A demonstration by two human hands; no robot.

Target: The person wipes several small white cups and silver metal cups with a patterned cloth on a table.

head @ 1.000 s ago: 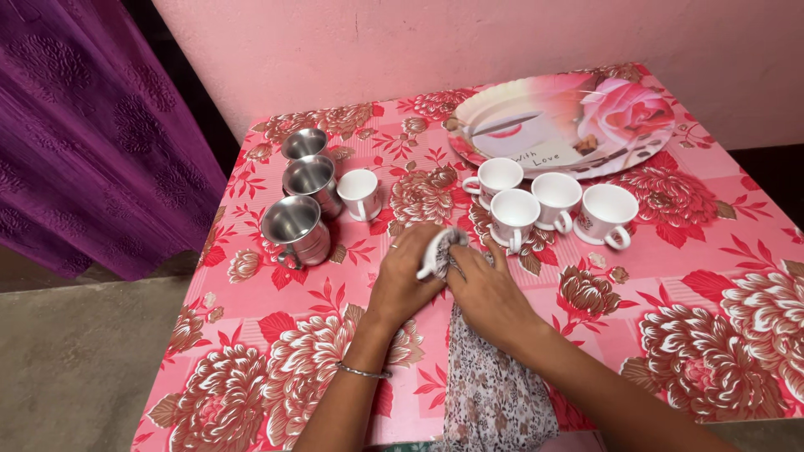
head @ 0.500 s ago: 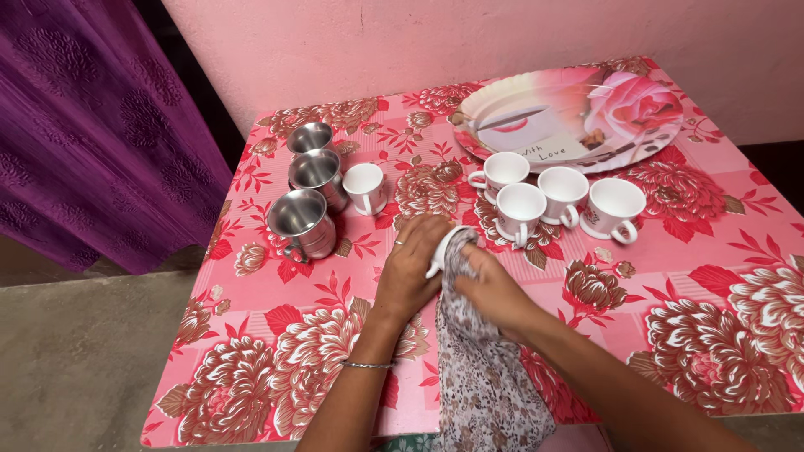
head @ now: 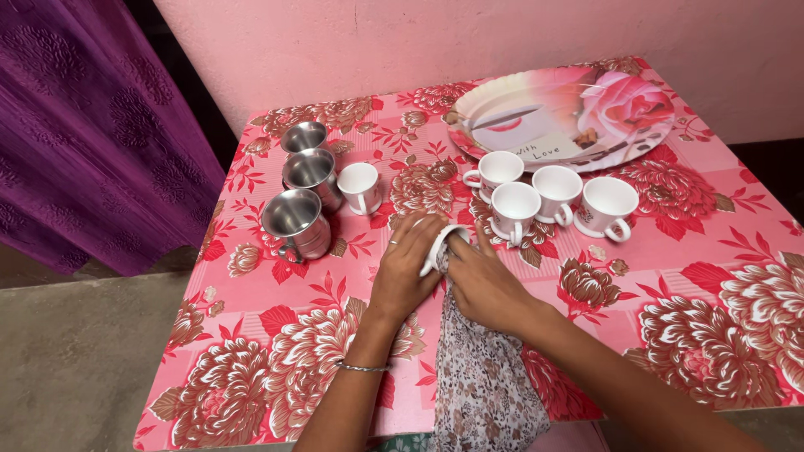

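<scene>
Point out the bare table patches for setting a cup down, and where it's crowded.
Free: the near-left of the table, between the steel mugs and the front edge; the right side, below the four white cups; a small gap between the lone white cup and that cluster. Crowded: the left hand, right hand and patterned cloth at centre, and the tray corner.

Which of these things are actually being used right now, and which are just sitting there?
In use:
left hand
right hand
white cup
floral cloth

Sitting by:
four white cups
lone cup
three steel mugs
rose tray
</scene>
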